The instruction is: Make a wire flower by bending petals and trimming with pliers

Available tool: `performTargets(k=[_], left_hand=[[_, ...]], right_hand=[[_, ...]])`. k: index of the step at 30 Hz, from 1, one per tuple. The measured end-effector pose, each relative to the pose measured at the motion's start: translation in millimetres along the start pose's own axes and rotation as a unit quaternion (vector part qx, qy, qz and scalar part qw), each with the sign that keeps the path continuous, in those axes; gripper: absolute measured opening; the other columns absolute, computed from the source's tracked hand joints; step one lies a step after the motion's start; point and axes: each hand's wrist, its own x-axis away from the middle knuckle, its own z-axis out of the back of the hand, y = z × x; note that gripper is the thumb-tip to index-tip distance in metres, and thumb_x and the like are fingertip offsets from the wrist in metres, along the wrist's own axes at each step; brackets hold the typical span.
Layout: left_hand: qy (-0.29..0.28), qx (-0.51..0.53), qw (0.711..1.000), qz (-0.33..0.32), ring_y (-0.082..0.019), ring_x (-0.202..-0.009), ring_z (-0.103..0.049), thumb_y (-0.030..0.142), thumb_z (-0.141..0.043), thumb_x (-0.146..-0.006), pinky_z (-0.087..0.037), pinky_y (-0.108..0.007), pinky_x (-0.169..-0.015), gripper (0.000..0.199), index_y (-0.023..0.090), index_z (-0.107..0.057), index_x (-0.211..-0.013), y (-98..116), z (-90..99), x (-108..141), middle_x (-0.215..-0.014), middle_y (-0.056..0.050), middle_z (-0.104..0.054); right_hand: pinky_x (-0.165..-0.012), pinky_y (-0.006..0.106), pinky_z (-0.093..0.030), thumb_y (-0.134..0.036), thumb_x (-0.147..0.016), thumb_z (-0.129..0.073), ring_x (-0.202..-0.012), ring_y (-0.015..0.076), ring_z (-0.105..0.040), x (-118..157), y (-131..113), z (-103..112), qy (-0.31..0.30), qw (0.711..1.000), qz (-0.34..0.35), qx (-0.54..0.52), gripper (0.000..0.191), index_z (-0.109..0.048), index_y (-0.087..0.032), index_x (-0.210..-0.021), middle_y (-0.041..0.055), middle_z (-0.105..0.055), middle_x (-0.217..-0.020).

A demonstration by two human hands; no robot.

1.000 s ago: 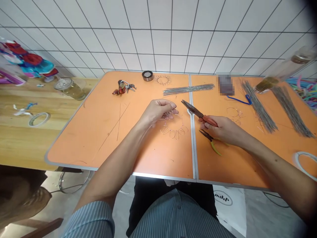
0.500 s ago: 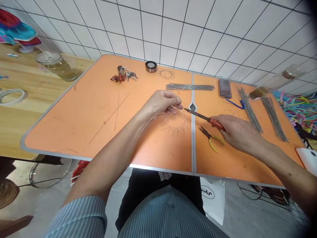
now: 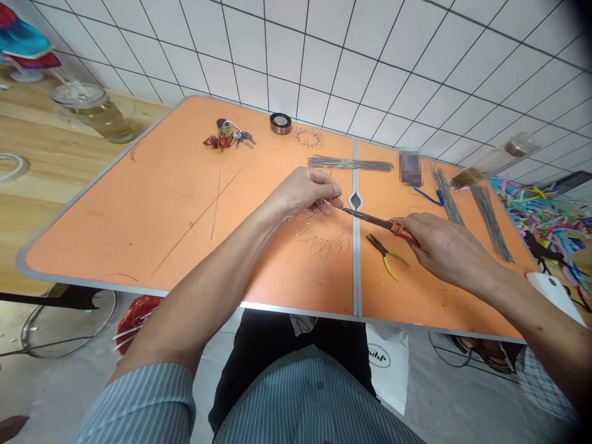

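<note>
Between the fingertips of my left hand (image 3: 308,192) is pinched a thin wire ring (image 3: 327,239), bent into a circle with loops fanning outward. Its upper part is hidden behind my fingers. My right hand (image 3: 441,243) is closed round the red handles of long-nosed pliers (image 3: 370,217). The pliers point left, and their tip is close to the wire at my left fingertips; whether it touches cannot be made out. Below them on the orange table (image 3: 259,259) lie small yellow-handled pliers (image 3: 387,254).
Bundles of straight wire (image 3: 349,163) lie at the back and right. A second wire ring (image 3: 309,138), a tape roll (image 3: 280,123) and keys (image 3: 230,134) are along the back. Two loose wires (image 3: 203,213) cross at left. A glass jar (image 3: 95,111) stands farther left, a clear bottle (image 3: 494,161) at right.
The tip of the pliers has come nearer to my left fingertips and the wire ring. The whole view has shifted slightly. Both hands keep their hold.
</note>
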Motion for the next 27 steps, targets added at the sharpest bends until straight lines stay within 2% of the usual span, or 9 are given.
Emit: performTargets(k=[5,11,16,27], left_hand=[[-0.001,-0.002,1.000,0.004,-0.015,-0.055,-0.069,0.025,-0.083,-0.084,-0.043,-0.026,-0.053,0.013,0.015,-0.080,-0.075,-0.9,0.1,-0.3,-0.085,-0.013,-0.085],[-0.002,-0.009,1.000,0.004,-0.015,-0.056,-0.070,0.024,-0.081,-0.084,-0.043,-0.026,-0.053,0.013,0.015,-0.081,-0.074,-2.4,0.4,-1.1,-0.085,-0.013,-0.085],[-0.004,-0.007,1.000,0.001,-0.013,-0.054,-0.069,0.025,-0.081,-0.084,-0.042,-0.024,-0.052,0.015,0.015,-0.081,-0.074,-2.3,-0.2,-0.7,-0.082,-0.011,-0.084],[-0.003,-0.018,1.000,0.002,-0.013,-0.054,-0.069,0.025,-0.081,-0.084,-0.043,-0.025,-0.052,0.014,0.015,-0.080,-0.072,-2.3,-1.7,-0.5,-0.079,-0.010,-0.083]], right_hand=[[-0.070,0.044,-0.046,-0.045,-0.119,-0.028,-0.097,0.0358,-0.073,0.4,-3.3,3.4,0.024,0.998,0.019,0.055,0.057,-0.078,-0.019,-0.125,0.0173,-0.082,-0.113],[-0.076,0.045,-0.047,-0.040,-0.119,-0.031,-0.098,0.0345,-0.072,1.2,-4.8,3.5,0.047,0.995,0.023,0.091,0.051,-0.077,-0.020,-0.125,0.0160,-0.082,-0.111],[-0.081,0.046,-0.049,-0.029,-0.116,-0.037,-0.104,0.0359,-0.072,3.4,-3.6,3.6,0.051,0.993,0.026,0.108,0.043,-0.076,-0.017,-0.129,0.0178,-0.081,-0.115],[-0.086,0.048,-0.048,-0.020,-0.114,-0.041,-0.111,0.0372,-0.070,4.0,1.6,1.4,0.046,0.988,0.053,0.135,0.038,-0.072,-0.016,-0.137,0.0175,-0.079,-0.117]])
